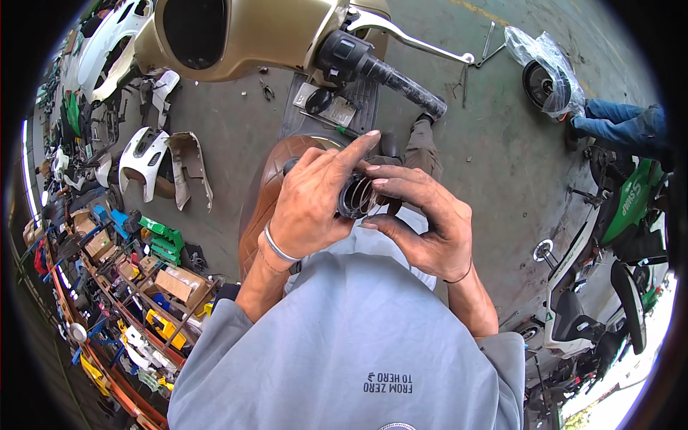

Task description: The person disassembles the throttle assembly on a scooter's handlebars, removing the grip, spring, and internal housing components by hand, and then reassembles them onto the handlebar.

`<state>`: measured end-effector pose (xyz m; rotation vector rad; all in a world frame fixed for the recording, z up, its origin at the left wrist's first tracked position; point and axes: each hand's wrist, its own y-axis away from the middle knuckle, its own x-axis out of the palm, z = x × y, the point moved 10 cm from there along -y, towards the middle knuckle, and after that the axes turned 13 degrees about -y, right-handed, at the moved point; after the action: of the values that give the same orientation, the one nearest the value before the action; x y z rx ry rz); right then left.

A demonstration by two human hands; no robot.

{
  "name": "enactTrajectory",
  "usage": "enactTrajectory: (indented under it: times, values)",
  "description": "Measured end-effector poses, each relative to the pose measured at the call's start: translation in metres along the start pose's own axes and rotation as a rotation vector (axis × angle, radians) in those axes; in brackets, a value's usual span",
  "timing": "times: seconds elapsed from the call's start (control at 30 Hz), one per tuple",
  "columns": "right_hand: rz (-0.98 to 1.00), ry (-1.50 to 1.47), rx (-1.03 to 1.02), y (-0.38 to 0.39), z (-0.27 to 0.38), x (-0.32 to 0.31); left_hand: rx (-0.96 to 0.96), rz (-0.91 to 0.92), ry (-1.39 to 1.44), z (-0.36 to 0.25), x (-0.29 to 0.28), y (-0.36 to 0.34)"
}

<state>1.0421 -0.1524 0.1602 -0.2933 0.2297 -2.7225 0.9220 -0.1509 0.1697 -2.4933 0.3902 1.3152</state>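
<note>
My left hand (308,201), with a steel bangle on the wrist, grips a dark cylindrical part (347,198) at the middle of the view, its index finger stretched forward over it. A silver coil spring (365,190) sits in the part's open end. My right hand (423,222) is curved around that end, fingertips at the spring and thumb below. The hands are above a brown quilted scooter seat (265,183) and my lap. Just beyond them, a metal plate (330,107) and a green-handled tool (342,130) lie on the footboard.
A gold scooter front (265,36) has a black grip (405,89) and silver lever (423,43). Loose panels (147,161) lie left, above racks of parts (175,287). A person's jeans-clad leg (616,122) is beside a bagged wheel (537,86). Green and white scooters (623,208) stand right.
</note>
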Motion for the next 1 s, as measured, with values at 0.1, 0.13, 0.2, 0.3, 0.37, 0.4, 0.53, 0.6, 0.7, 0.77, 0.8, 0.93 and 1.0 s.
enactTrajectory:
  times: [0.1, 0.13, 0.2, 0.3, 0.37, 0.4, 0.53, 0.6, 0.7, 0.77, 0.8, 0.93, 1.0]
  values:
    - [0.01, 0.006, 0.013, 0.0, -0.001, 0.0, 0.006, 0.013, 0.0, 0.0, 0.003, 0.001]
    - [0.011, 0.007, 0.013, 0.001, 0.0, -0.001, 0.009, 0.01, 0.0, -0.001, 0.003, 0.002]
    - [0.027, -0.002, 0.026, 0.001, 0.0, -0.001, 0.009, 0.005, -0.002, -0.001, 0.002, 0.002]
    - [-0.028, -0.04, 0.053, 0.006, -0.001, -0.004, 0.031, -0.006, -0.002, -0.004, 0.002, 0.0]
    - [-0.029, -0.034, 0.038, 0.008, -0.002, -0.004, 0.063, -0.051, -0.047, -0.008, -0.002, 0.001]
    - [-0.034, -0.025, 0.024, 0.009, -0.002, -0.004, 0.06, -0.053, -0.049, -0.009, -0.002, 0.001]
    - [-0.057, -0.022, 0.022, 0.013, -0.002, -0.004, 0.097, -0.105, -0.104, -0.014, -0.005, 0.004]
    - [-0.049, -0.006, -0.033, 0.014, 0.003, -0.002, 0.103, -0.113, -0.118, -0.016, -0.006, 0.005]
    - [-0.051, 0.037, -0.069, 0.015, 0.007, 0.0, 0.094, -0.119, -0.124, -0.017, -0.006, 0.005]
    - [-0.051, 0.037, -0.07, 0.016, 0.008, 0.0, 0.09, -0.147, -0.122, -0.016, -0.007, 0.007]
    - [-0.053, 0.037, -0.07, 0.016, 0.008, 0.0, 0.089, -0.148, -0.123, -0.017, -0.008, 0.006]
    - [-0.062, 0.013, -0.043, 0.019, 0.005, -0.001, 0.078, -0.125, -0.134, -0.018, -0.006, 0.008]
    - [-0.065, 0.003, -0.034, 0.02, 0.005, -0.002, 0.076, -0.127, -0.141, -0.018, -0.006, 0.009]
